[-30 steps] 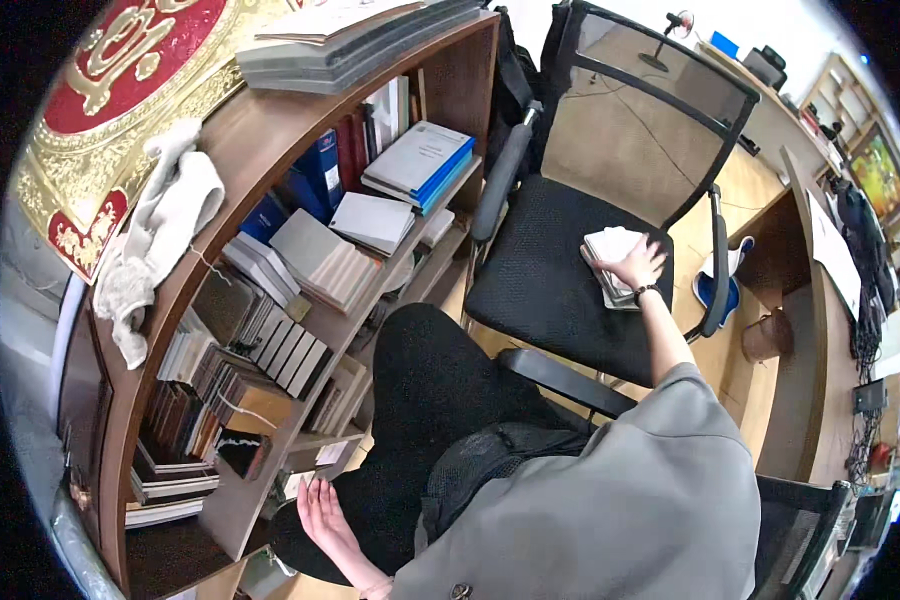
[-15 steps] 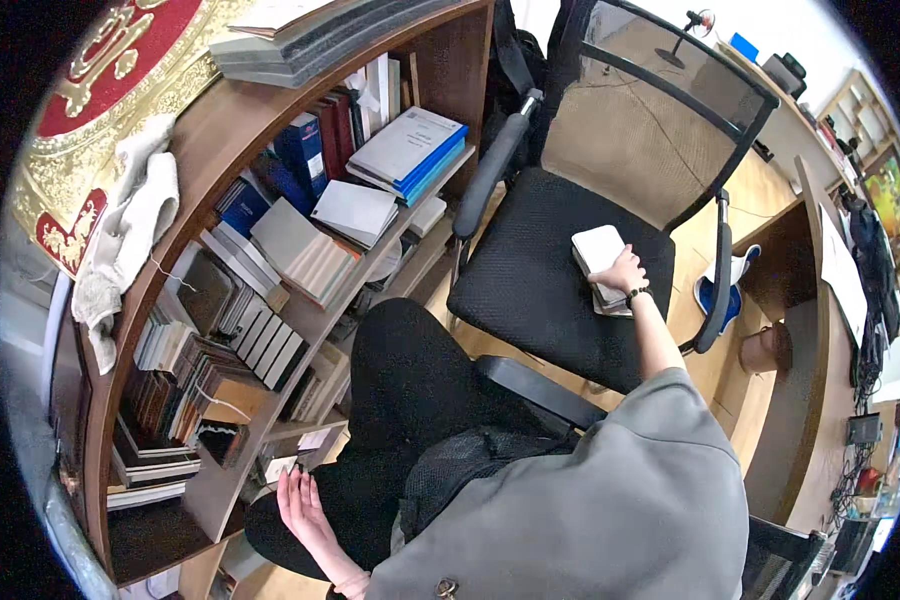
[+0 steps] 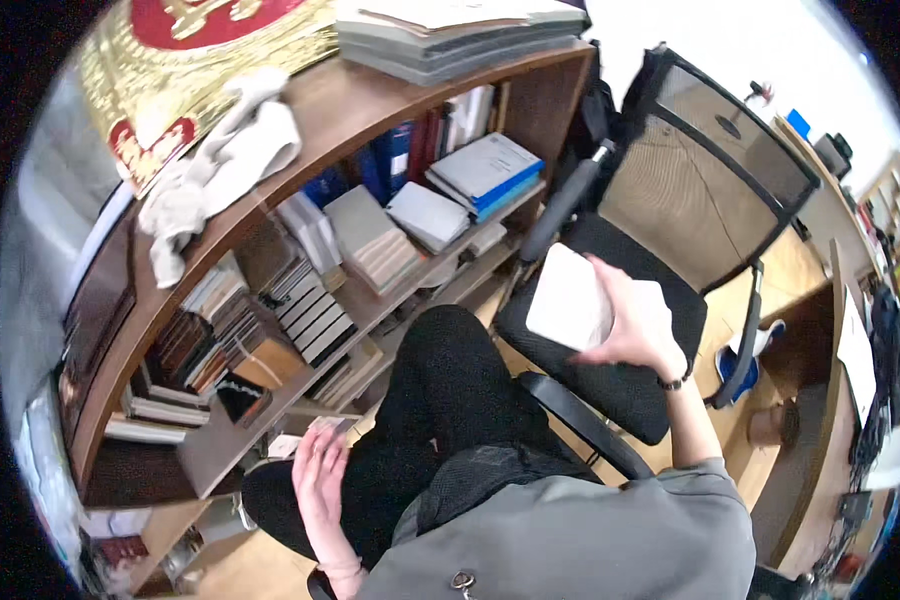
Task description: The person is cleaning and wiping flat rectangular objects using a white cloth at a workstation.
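Note:
In my right hand (image 3: pixel 642 318) is a flat white pad with rounded corners (image 3: pixel 568 297), gripped along its right edge with thumb below and fingers above. It is raised above the black chair seat (image 3: pixel 610 245). Behind the hand a second white piece (image 3: pixel 650 292) shows in part; whether it is held too or lies on the seat cannot be told. My left hand (image 3: pixel 320 470) hovers by my left thigh, fingers loosely bent and slightly apart, with nothing visible in it. A small pale object (image 3: pixel 285 446) shows just beyond its fingers.
A curved wooden bookcase (image 3: pixel 320 140) on the left holds books, sample blocks (image 3: pixel 315 315) and blue folders (image 3: pixel 510 190). On its top lie a pale cloth (image 3: pixel 245 150) and a stack of grey boards (image 3: pixel 450 45). A desk (image 3: pixel 820 440) and brown bin (image 3: pixel 770 425) stand right.
My right hand has lifted the white pad off the seat, bringing it nearer and to the left. The left hand has moved slightly, its fingers more bent. The whole view has shifted.

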